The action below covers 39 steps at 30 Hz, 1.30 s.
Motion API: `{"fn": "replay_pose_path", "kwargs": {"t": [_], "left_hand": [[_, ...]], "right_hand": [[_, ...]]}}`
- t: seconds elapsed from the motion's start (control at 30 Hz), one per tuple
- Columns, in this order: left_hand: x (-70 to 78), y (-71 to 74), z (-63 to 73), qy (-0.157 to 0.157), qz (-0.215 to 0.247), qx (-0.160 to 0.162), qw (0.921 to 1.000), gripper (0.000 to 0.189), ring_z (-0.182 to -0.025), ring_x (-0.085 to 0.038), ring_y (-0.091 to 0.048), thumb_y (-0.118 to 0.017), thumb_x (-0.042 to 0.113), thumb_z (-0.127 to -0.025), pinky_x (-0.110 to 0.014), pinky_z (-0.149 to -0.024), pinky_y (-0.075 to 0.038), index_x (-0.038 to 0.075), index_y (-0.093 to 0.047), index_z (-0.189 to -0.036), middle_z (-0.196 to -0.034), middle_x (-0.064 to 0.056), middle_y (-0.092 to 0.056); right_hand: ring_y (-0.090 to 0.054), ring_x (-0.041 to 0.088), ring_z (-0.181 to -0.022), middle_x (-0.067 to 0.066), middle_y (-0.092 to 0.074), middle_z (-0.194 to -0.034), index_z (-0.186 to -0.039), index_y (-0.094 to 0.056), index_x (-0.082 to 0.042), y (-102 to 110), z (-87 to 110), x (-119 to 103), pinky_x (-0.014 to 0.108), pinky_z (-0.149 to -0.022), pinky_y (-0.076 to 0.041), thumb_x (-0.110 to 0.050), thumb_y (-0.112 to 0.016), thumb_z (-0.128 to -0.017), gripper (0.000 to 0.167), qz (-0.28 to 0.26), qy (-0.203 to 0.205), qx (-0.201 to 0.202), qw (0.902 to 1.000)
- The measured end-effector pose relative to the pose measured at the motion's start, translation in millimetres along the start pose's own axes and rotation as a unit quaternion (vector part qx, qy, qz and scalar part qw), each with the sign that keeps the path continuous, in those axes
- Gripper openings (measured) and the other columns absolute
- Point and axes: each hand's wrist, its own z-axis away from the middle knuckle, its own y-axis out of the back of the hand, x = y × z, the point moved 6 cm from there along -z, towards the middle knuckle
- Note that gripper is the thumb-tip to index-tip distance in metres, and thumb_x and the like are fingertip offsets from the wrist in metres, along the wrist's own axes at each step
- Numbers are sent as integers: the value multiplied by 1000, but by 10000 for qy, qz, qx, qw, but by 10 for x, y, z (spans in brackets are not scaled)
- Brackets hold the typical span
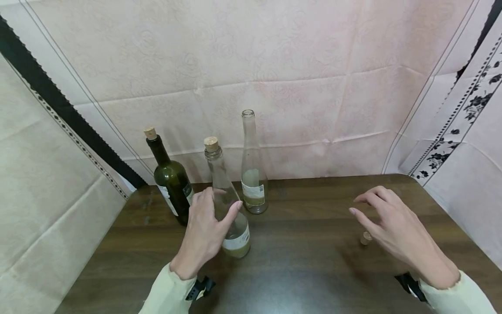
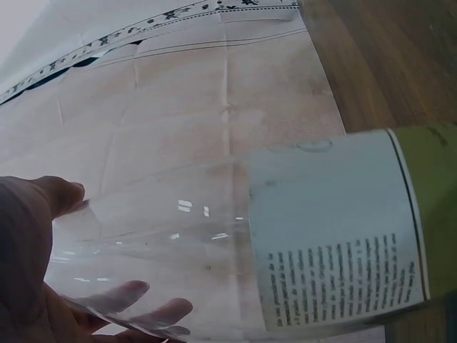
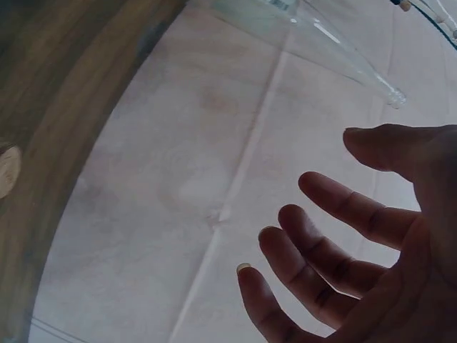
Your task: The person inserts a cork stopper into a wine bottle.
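My left hand [image 1: 205, 224] is around the body of a clear glass bottle [image 1: 237, 224] with a cork [image 1: 211, 144] in its mouth. In the left wrist view, the fingers [image 2: 168, 312] show through the glass and the thumb lies along the opposite side; the bottle's pale label [image 2: 332, 236] faces the camera. My right hand [image 1: 400, 231] hovers over the table's right side with fingers loosely bent and nothing in them. Close under it stands a loose cork [image 1: 366, 238], partly hidden by the hand in the head view.
Left of the held bottle stands a dark green bottle [image 1: 172, 183] topped by a cork [image 1: 150, 133]. Behind to the right is an uncorked clear bottle [image 1: 252, 165]. The wooden table [image 1: 306, 261] ends at a hanging pale cloth [image 1: 294, 109].
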Motion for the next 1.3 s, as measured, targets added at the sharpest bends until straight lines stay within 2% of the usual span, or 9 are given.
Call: {"fn": "replay_pose_path", "kwargs": {"t": [0.17, 0.37, 0.5, 0.63, 0.73, 0.93, 1.07, 1.3], "left_hand": [[-40, 12, -32, 126, -36, 45, 9999, 68, -135, -30, -40, -55, 68, -94, -56, -113, -32, 10, -55, -130, -131, -9, -59], [-110, -8, -118, 304, -41, 5, 9995, 71, -133, -32, -39, -54, 68, -94, -57, -113, -30, 7, -50, -131, -130, -12, -57], [-160, -17, -195, 363, -9, 60, 9993, 71, -125, -32, -41, -54, 68, -95, -55, -109, -32, 6, -49, -130, -127, -13, -55], [-201, -25, -258, 415, 35, 120, 9991, 71, -122, -33, -42, -53, 68, -95, -54, -108, -31, 6, -48, -131, -129, -13, -53], [-231, -35, -302, 492, 100, 143, 9986, 71, -123, -33, -41, -53, 67, -96, -55, -110, -30, 5, -47, -132, -131, -14, -51], [-279, -62, -401, 590, 121, 286, 9978, 73, -121, -33, -40, -53, 66, -96, -55, -108, -31, 5, -46, -133, -131, -15, -49], [-302, -81, -463, 654, 140, 389, 9970, 75, -121, -34, -40, -52, 67, -96, -54, -107, -32, 4, -45, -135, -131, -16, -48], [-315, -100, -552, 715, 230, 558, 9956, 74, -119, -34, -41, -52, 67, -97, -52, -104, -34, 3, -44, -135, -128, -17, -49]], "right_hand": [[-59, 25, -100, 0, -64, -102, -100, -71, -18, -65, 53, 121, 52, -76, -48, -24, -79, -88, 15, 74, -116, -148, 9998], [-63, 29, -95, 5, -66, -101, -97, -72, -15, -160, 104, 273, 52, -71, -51, -25, -79, -87, 16, 197, -284, -524, 9980], [-64, 31, -97, 7, -67, -103, -100, -72, -13, -263, 128, 396, 52, -72, -53, -31, -76, -91, 21, 160, -539, -1155, 9917], [-64, 36, -104, 11, -68, -108, -107, -72, -9, -390, 165, 505, 57, -79, -53, -39, -73, -93, 34, 191, -737, -1899, 9789], [-63, 39, -106, 12, -68, -110, -110, -71, -8, -459, 202, 582, 59, -78, -53, -44, -73, -91, 41, 248, -804, -2282, 9700], [-64, 34, -103, 8, -66, -110, -100, -70, -17, -548, 253, 693, 53, -74, -53, -45, -77, -86, 32, 195, -842, -2784, 9566], [-66, 31, -100, 8, -66, -110, -100, -70, -17, -586, 277, 751, 52, -77, -54, -42, -79, -86, 30, 91, -781, -3022, 9500], [-56, 14, -85, -3, -62, -94, -88, -66, -22, -657, 308, 811, 36, -73, -48, -35, -82, -83, 21, -13, -596, -3331, 9410]]}}
